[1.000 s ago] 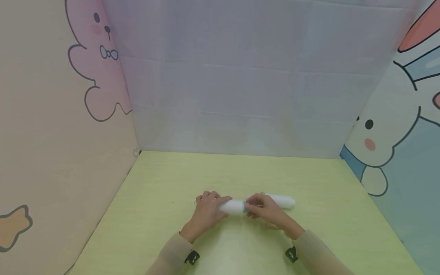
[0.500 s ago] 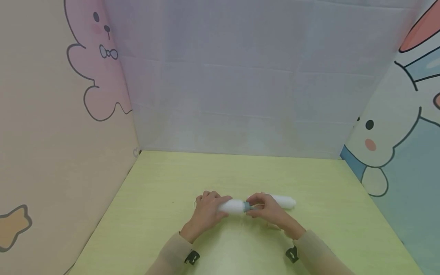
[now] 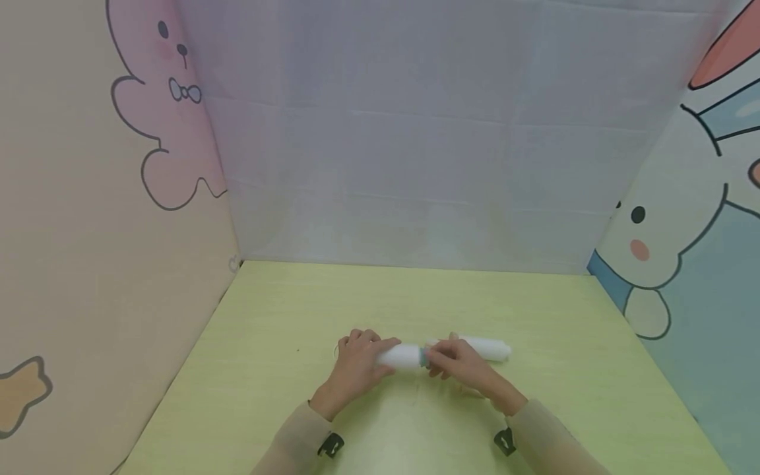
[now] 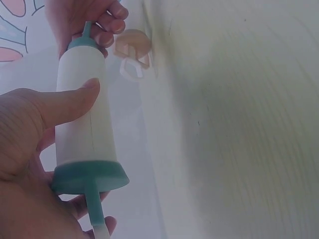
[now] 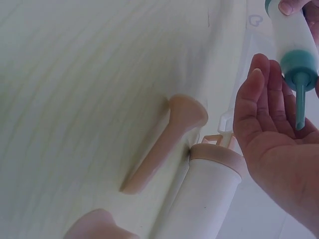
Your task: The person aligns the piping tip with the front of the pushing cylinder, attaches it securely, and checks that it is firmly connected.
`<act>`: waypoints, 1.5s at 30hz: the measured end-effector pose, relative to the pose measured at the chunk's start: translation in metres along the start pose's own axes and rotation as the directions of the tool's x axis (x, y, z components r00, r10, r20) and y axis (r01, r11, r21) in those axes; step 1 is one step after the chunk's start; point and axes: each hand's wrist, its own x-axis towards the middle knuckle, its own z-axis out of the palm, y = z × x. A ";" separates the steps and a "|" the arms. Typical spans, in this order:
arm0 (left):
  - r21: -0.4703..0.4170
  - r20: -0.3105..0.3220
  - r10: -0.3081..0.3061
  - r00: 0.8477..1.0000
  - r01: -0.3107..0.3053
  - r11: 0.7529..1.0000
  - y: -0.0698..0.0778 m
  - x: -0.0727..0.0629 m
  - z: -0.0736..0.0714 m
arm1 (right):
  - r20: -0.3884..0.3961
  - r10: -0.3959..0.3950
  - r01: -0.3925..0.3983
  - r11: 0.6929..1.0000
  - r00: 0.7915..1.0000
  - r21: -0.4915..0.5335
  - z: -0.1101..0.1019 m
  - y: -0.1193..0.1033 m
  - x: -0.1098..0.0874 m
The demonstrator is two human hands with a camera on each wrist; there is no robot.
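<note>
My left hand [image 3: 358, 363] grips the barrel of a white syringe [image 4: 84, 119] with teal ends, its thumb lying along the barrel. A teal plunger handle [image 4: 94, 199] sticks out below that hand in the left wrist view. At the other end is a teal nozzle cap [image 5: 300, 67] with a narrow spout. My right hand [image 3: 460, 361] pinches around this cap in the head view; its fingertips lie beside it in the right wrist view. Part of the thumb is out of frame there. The syringe is held lying sideways, just over the table.
A second white syringe [image 3: 488, 348] with a peach end lies behind the right hand. A peach trumpet-shaped nozzle [image 5: 164, 142] lies beside it, and another peach piece [image 5: 97, 226] shows at the frame's lower edge. Printed walls [image 3: 683, 264] border the yellow-green table [image 3: 285, 303].
My right fingers spread off the teal cap half a second ago, leaving the spout in sight, and have now closed back round it. The left hand and syringe stay in place.
</note>
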 end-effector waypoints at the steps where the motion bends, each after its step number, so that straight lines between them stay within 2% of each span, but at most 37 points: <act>1: -0.004 -0.005 0.003 1.000 -0.003 1.000 0.000 0.000 0.000 | -0.003 0.004 -0.004 1.000 1.000 -0.004 0.000 -0.001 0.000; 7: -0.017 -0.020 0.010 1.000 -0.010 1.000 0.002 0.001 -0.002 | -0.056 0.012 -0.012 1.000 0.998 0.010 0.002 -0.008 -0.002; 12: -0.024 -0.017 0.005 1.000 -0.005 1.000 0.003 0.002 -0.003 | -0.100 -0.019 0.024 0.999 0.995 0.046 0.002 -0.010 -0.002; 20: -0.021 -0.018 0.009 1.000 -0.009 1.000 0.003 0.002 -0.003 | -0.110 -0.002 0.012 0.996 0.994 0.088 -0.001 -0.016 -0.004; 24: -0.024 -0.019 0.010 1.000 -0.010 1.000 0.003 0.001 -0.002 | -0.100 -0.031 0.040 0.996 0.995 0.082 -0.002 -0.014 -0.005; 30: -0.013 -0.005 0.005 1.000 -0.005 1.000 0.003 0.002 -0.002 | -0.065 -0.094 0.102 0.987 0.993 0.126 -0.003 -0.008 -0.005; 35: -0.007 0.000 0.008 1.000 -0.008 1.000 0.004 0.002 -0.003 | -0.065 -0.111 0.117 0.988 0.992 0.097 -0.003 -0.005 -0.005; 40: 0.000 0.000 0.008 1.000 -0.008 1.000 0.005 0.003 -0.005 | -0.054 -0.093 0.097 0.992 0.994 0.077 -0.003 -0.005 -0.005; 45: -0.004 -0.002 0.003 1.000 -0.003 1.000 0.007 0.004 -0.008 | -0.048 -0.025 0.026 0.999 0.999 0.023 -0.005 -0.008 -0.007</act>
